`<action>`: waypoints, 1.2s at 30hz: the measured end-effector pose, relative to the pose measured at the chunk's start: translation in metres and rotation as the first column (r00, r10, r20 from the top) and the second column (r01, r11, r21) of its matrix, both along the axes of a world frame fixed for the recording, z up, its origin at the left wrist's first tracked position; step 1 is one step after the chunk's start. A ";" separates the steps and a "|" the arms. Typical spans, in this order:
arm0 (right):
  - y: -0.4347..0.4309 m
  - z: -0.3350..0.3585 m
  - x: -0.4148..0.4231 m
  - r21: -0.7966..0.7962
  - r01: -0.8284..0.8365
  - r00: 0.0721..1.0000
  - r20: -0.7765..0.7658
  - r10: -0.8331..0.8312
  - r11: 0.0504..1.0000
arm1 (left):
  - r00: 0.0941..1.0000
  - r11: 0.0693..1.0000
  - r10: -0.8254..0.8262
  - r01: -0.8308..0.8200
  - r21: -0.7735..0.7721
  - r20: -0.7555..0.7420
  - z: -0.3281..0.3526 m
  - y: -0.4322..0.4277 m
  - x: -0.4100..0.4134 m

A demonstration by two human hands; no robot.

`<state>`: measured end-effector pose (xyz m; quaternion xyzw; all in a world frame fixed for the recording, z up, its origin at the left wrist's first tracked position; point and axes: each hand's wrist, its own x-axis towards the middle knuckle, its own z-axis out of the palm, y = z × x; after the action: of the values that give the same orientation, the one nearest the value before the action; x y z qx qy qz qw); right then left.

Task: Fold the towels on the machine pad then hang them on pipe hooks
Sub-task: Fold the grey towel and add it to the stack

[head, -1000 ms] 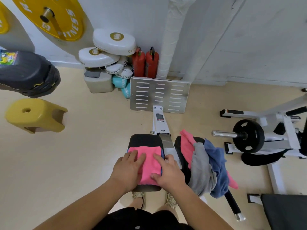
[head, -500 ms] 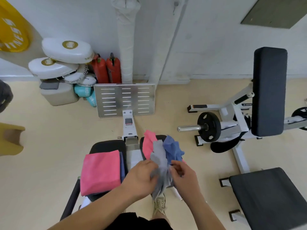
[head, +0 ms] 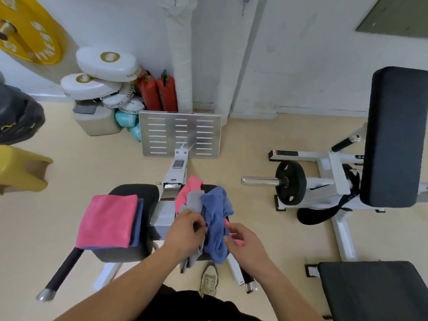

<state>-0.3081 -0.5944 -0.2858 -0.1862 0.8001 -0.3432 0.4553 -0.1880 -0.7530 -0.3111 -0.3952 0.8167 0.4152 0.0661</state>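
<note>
A folded pink towel (head: 107,220) lies on a folded blue towel (head: 138,222) on the left black machine pad (head: 136,191). On the right pad sits a loose pile: a pink towel (head: 188,189), a grey towel (head: 194,201) and a blue towel (head: 216,218). My left hand (head: 187,232) grips the grey towel, whose end hangs below my fist. My right hand (head: 244,243) pinches the right edge of the loose blue towel, with pink cloth showing under its fingers. A white wrapped pipe (head: 179,54) stands against the back wall; no hooks are plainly visible.
A metal footplate (head: 180,135) stands ahead of the pads. Red extinguishers (head: 158,92) and white pads (head: 106,63) crowd the back left. A yellow stool (head: 20,170) sits left. A weight machine with plate (head: 290,181) and black benches (head: 375,290) fill the right.
Both hands left the folded pink towel on the left pad and went to the loose pile on the right. The left hand took hold of the grey towel; my view swung right.
</note>
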 end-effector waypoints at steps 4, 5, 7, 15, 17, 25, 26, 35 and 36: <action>-0.016 -0.004 -0.010 0.053 -0.155 0.986 -0.050 0.158 0.986 | 0.993 0.993 0.117 -0.117 -0.014 0.009 0.002 0.008 0.019; -0.021 -0.006 -0.011 0.056 -0.200 0.976 -0.075 0.204 0.978 | 0.990 0.990 0.141 -0.141 -0.031 0.016 0.001 0.009 0.025; -0.029 -0.007 -0.010 0.038 -0.309 0.939 -0.147 0.311 0.950 | 0.979 0.980 0.199 -0.199 -0.011 0.037 -0.004 0.009 0.033; -0.037 -0.016 0.000 0.099 -0.576 0.803 -0.118 0.584 0.811 | 0.909 0.908 0.417 -0.417 0.026 0.025 -0.020 0.010 0.050; -0.038 -0.017 0.001 0.119 -0.609 0.780 -0.093 0.619 0.784 | 0.891 0.889 0.454 -0.454 0.058 0.019 -0.017 0.014 0.058; -0.040 -0.012 0.011 0.032 -0.476 0.876 -0.064 0.477 0.879 | 0.700 0.723 0.690 -0.678 0.131 -0.184 0.067 0.006 0.091; -0.040 -0.013 0.011 0.032 -0.473 0.878 -0.068 0.474 0.881 | 0.662 0.694 0.719 -0.704 0.151 -0.212 0.080 0.002 0.096; -0.052 0.016 0.020 0.065 -0.339 0.937 -0.062 0.343 0.939 | 0.539 0.714 0.645 -0.677 0.177 -0.542 0.215 0.002 0.096; -0.051 0.018 0.017 0.060 -0.347 0.934 -0.065 0.350 0.936 | 0.478 0.691 0.635 -0.703 0.169 -0.607 0.229 0.006 0.094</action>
<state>-0.2907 -0.6455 -0.2678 -0.3269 0.7788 -0.2307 0.4831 -0.0942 -0.7474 -0.0822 -0.5237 0.5902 0.4705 -0.3950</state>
